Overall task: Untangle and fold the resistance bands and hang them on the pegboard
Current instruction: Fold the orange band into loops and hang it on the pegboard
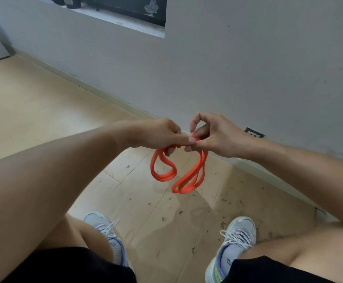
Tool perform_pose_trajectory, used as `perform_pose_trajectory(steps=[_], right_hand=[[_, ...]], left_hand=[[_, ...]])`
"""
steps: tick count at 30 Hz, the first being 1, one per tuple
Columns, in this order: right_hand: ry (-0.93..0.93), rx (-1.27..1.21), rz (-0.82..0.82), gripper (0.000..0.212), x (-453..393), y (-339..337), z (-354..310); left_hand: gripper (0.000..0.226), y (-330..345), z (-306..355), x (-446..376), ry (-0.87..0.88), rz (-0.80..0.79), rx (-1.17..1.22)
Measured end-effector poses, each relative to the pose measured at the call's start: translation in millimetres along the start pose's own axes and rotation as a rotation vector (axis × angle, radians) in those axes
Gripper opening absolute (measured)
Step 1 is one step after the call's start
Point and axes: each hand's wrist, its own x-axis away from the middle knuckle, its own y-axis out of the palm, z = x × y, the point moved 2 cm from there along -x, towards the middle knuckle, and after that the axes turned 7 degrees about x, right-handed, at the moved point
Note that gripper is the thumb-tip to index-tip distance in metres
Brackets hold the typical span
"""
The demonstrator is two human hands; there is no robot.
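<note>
An orange resistance band (167, 174) hangs in the air in front of me, gathered into two drooping loops. My left hand (158, 134) pinches the top of the left loop between thumb and fingers. My right hand (209, 133) pinches the band right beside it, with the right loop hanging below; its index finger is curled up free. The two hands touch at the thumbs. No pegboard is in view.
A grey wall (248, 68) runs close ahead with a wall socket (254, 133) low on it and a dark recess (125, 9) at the top. Below are a light wooden floor (33, 103) with scattered debris (223, 223) and my shoes (236, 240).
</note>
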Motion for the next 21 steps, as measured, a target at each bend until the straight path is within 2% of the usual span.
perform_pose_trajectory(steps=[5, 9, 15, 21], right_hand=[[0.007, -0.030, -0.031, 0.038, 0.9, 0.8, 5.3], [0.026, -0.030, -0.050, 0.031, 0.2, 1.0, 10.2], [0.036, 0.083, 0.032, 0.025, -0.7, 3.9, 14.6], [0.056, 0.113, 0.083, 0.029, -4.7, 5.2, 19.9]], left_hand=[[0.041, -2.7, 6.6, 6.0, 0.001, 0.058, 0.034], [0.034, -0.9, 14.8, 7.8, 0.017, 0.161, 0.029], [0.029, -1.6, 21.4, 6.1, 0.011, 0.295, 0.051], [0.028, -4.1, 28.2, 3.8, 0.005, 0.387, 0.052]])
